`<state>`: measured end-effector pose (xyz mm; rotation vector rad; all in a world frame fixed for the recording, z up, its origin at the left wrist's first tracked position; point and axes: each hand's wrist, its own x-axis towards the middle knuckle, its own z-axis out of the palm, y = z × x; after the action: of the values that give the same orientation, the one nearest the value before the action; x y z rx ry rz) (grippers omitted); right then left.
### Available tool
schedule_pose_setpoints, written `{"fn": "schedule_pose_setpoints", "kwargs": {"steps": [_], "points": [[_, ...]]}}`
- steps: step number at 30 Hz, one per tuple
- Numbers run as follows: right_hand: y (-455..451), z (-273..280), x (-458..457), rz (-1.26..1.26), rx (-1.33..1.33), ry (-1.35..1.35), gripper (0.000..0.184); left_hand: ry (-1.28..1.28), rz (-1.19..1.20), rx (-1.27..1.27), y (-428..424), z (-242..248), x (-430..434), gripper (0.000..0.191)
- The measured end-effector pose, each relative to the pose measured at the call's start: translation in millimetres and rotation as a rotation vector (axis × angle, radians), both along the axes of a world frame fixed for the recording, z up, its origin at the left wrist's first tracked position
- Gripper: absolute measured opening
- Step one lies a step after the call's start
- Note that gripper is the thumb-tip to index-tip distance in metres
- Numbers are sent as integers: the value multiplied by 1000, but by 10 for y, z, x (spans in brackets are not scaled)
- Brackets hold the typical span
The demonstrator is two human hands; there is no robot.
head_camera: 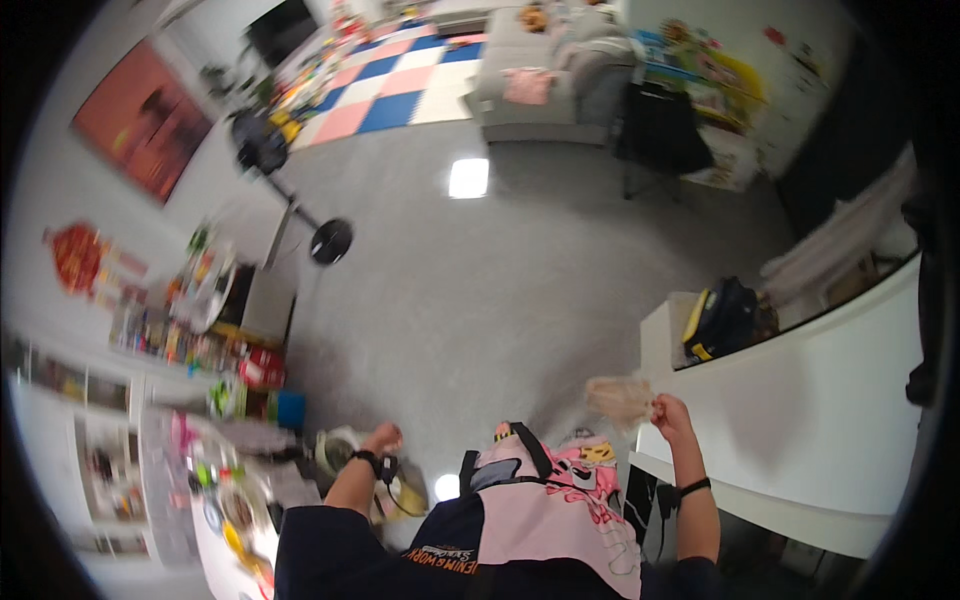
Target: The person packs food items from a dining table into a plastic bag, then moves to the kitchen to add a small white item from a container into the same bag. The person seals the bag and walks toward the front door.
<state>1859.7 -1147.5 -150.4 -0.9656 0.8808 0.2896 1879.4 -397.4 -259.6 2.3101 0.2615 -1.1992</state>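
My right hand [672, 417] grips a crumpled, see-through bag [621, 399] with something pale brown showing in it; blur hides what that is. The bag hangs to the left of the hand, over the grey floor beside a white cabinet. My left hand [385, 438] is held low in front of me, fingers curled, above the floor near a pale green-rimmed container [337, 448]. Whether it holds anything small does not show. A dark band with a small device and a cable is on each wrist.
White cabinet [810, 405] close at right, with a dark blue and yellow bag [724, 319] behind it. A cluttered table [217, 540] stands at left. Further off are a black stand fan [331, 241], a grey sofa [525, 112], a black chair [660, 131] and a checkered foam mat [390, 86].
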Motion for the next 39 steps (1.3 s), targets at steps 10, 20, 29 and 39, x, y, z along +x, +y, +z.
{"fn": "schedule_pose_setpoints", "kwargs": {"steps": [10,20,29,39], "points": [[-970,7,3070,89,0,-70,2,-580,-37,-369,-2805,962,5359,18],[-3059,-29,5212,-97,15,-41,17,436,-11,-311,-3422,464,5588,40],[-5375,115,6019,-533,-89,76,18,327,219,-592,-6894,212,10159,55],[-8258,582,7080,-640,-285,-97,25,-80,-797,-564,-14518,1735,11905,75]]}}
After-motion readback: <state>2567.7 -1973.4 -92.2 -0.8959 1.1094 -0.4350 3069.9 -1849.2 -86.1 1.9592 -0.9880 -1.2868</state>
